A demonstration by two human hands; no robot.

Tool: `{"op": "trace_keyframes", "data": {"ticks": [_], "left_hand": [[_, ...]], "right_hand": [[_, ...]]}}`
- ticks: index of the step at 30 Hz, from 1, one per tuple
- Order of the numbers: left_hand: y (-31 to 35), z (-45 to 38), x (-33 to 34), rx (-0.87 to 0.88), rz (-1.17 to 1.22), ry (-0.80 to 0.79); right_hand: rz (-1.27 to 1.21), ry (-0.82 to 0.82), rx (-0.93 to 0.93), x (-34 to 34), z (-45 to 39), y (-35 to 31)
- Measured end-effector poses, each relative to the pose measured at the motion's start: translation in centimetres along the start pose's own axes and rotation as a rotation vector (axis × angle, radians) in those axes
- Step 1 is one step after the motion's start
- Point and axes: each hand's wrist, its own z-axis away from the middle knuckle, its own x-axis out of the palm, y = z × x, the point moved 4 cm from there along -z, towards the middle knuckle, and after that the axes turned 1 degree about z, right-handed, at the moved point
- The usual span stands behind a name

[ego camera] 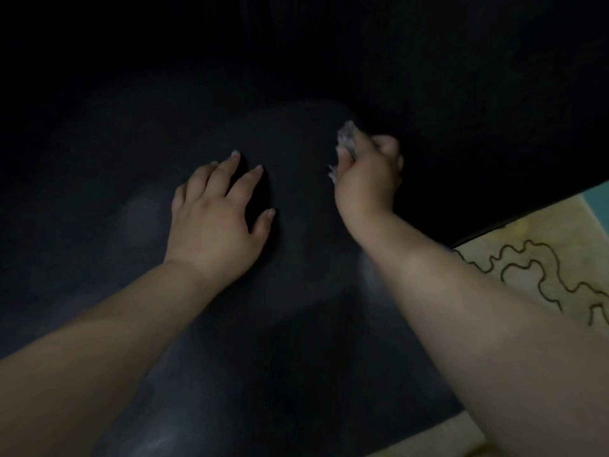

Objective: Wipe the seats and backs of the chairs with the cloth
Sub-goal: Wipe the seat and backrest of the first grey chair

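A black chair [138,127] fills most of the dim view, its dark seat surface under both arms. My left hand [216,212] lies flat on the seat with its fingers spread and straight. To its right, my right hand [367,173] grips a small crumpled grey cloth [347,136] in curled fingers, held at the far right part of the seat. Most of the cloth is hidden inside the fist; only a tuft shows above the thumb and a scrap below it.
A pale yellow floor or mat [540,255] with black squiggly lines shows at the right edge, past the chair's side. A teal strip [598,196] sits at the far right. The upper part of the view is too dark to read.
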Motion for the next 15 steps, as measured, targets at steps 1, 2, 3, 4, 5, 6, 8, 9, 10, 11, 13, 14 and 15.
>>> {"op": "trace_keyframes", "data": {"ticks": [1,2,3,4,5,6,8,9,10,11,13,14,15], "left_hand": [[-0.1,0.0,0.0,0.000,0.003,0.004],[-0.2,0.0,-0.1,0.001,0.005,0.008],[-0.3,0.0,-0.1,-0.001,0.005,0.010],[-0.5,0.1,-0.2,-0.006,0.002,0.012],[-0.8,0.2,-0.3,-0.014,-0.002,0.012],[-1.2,0.3,-0.4,-0.025,-0.005,0.010],[-2.1,0.5,-0.8,-0.052,-0.007,0.017],[-2.7,0.6,-1.1,-0.071,-0.003,0.029],[-3.3,0.8,-1.3,-0.096,0.008,0.044],[-3.8,1.1,-1.6,-0.121,0.021,0.056],[-4.7,1.8,-1.9,-0.155,0.025,0.060],[-5.1,2.2,-2.1,-0.164,0.017,0.057],[-5.5,2.6,-2.2,-0.173,0.007,0.055]], "right_hand": [[0.012,-0.027,-0.041,0.7,-1.2,-1.0],[0.054,-0.054,-0.081,1.3,-2.2,-1.9],[0.074,-0.082,-0.111,1.9,-3.1,-2.8],[0.070,-0.098,-0.138,2.3,-3.8,-3.9],[0.007,-0.095,-0.147,2.7,-4.3,-4.8],[-0.021,-0.062,-0.146,2.9,-4.5,-5.9],[0.050,-0.066,-0.260,3.8,-4.0,-7.8],[0.024,-0.117,-0.350,4.5,-3.5,-8.7],[-0.008,-0.204,-0.443,5.4,-2.6,-9.1],[-0.021,-0.272,-0.529,5.7,-1.1,-9.3],[0.012,-0.275,-0.642,5.4,1.7,-8.3],[0.018,-0.226,-0.650,5.1,2.5,-7.3],[0.055,-0.183,-0.630,4.6,2.7,-6.5]]}}
